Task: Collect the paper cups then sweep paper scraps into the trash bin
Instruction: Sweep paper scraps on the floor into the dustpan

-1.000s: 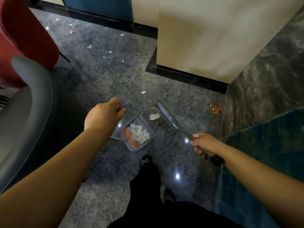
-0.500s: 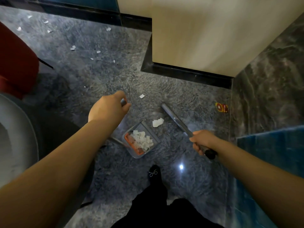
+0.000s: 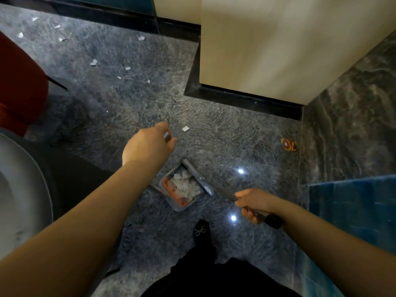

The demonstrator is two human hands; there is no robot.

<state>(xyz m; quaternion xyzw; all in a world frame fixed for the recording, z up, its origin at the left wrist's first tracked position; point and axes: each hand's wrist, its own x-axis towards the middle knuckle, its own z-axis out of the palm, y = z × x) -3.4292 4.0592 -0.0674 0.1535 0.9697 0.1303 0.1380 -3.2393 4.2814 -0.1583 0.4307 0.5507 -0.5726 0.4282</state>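
Presently listed: one grey dustpan, standing on the dark marbled floor just ahead of the person's black shoe, its tray holding a heap of white paper scraps against an orange comb strip. Left hand, fingers curled round the top of the dustpan's long upright handle, apparently to hold the pan steady while the scraps were pushed in. Right hand, clamped round the dark shaft of a broom, whose grey head lay across the open mouth of the pan, seemingly at the end of a stroke into it. Loose scraps not yet gathered: one just beyond the left hand, several more scattered farther off toward the wall. One red and yellow wrapper near the right-hand wall. A red chair and a grey rounded seat at the left edge. No paper cups and no trash bin in view; sweeping judged partly done.
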